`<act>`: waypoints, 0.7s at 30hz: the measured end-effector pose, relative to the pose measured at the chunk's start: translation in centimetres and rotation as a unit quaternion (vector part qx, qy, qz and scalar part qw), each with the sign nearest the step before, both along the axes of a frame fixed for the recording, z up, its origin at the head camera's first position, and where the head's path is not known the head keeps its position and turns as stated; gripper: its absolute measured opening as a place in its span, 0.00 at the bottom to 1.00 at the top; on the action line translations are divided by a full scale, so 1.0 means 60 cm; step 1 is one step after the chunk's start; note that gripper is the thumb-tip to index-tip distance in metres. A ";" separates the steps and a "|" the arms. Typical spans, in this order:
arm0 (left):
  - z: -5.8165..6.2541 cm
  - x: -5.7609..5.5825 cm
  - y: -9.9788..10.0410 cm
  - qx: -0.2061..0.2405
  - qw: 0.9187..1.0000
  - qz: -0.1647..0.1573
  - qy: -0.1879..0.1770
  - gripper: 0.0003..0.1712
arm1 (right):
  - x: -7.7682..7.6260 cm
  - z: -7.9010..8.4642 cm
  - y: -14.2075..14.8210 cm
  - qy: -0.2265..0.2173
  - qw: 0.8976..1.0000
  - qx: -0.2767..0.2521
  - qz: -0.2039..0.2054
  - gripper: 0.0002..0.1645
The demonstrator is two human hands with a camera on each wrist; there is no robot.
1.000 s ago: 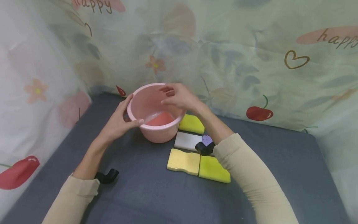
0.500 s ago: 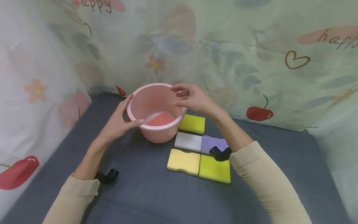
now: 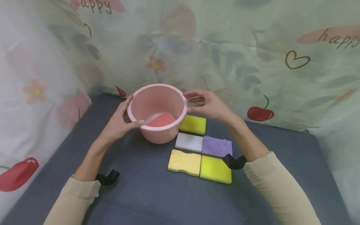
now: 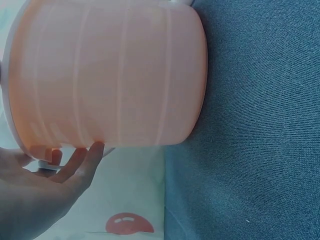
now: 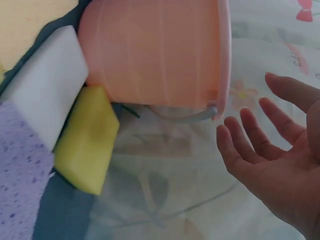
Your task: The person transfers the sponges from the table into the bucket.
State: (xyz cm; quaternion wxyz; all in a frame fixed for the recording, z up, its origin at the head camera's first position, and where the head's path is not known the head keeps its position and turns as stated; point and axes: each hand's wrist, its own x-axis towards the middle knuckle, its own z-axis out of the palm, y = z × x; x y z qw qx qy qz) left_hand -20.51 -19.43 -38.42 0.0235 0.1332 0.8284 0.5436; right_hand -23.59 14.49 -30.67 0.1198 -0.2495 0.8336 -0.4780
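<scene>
A pink bucket (image 3: 160,134) stands upright at the back of the dark table. Flat on its floor lies an orange-red sponge (image 3: 161,119). My left hand (image 3: 116,123) holds the bucket by its left side, thumb on the front rim and fingers against the outer wall. At the right rim hovers my right hand (image 3: 209,104), fingers spread and loosely bent with nothing between them. In the right wrist view that hand (image 5: 280,145) is apart from the rim. Right of the bucket lie a yellow-green sponge (image 3: 192,124), a white sponge (image 3: 189,142) and a purple sponge (image 3: 217,146).
Nearer the front, a pale yellow sponge (image 3: 184,162) with wavy edges lies against another yellow-green sponge (image 3: 215,169). The bucket's grey handle (image 5: 190,117) hangs down its far side. A patterned curtain (image 3: 225,62) closes off the table's back and sides.
My right hand has moved right, from over the bucket's opening to just outside its right rim, uncovering the purple sponge. The left hand and the bucket have stayed in place.
</scene>
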 end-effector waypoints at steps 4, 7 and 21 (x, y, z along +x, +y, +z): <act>0.001 0.001 0.000 -0.004 1.000 -0.001 -0.001 0.59 | 0.015 -0.014 0.022 0.000 1.000 0.003 0.004 0.31; 0.001 0.001 -0.001 -0.003 1.000 0.001 -0.002 0.59 | 0.024 -0.024 0.037 -0.001 1.000 0.001 0.006 0.31; 0.003 0.002 0.003 -0.006 1.000 0.012 -0.012 0.55 | 0.062 -0.067 0.099 -0.003 1.000 0.024 -0.005 0.31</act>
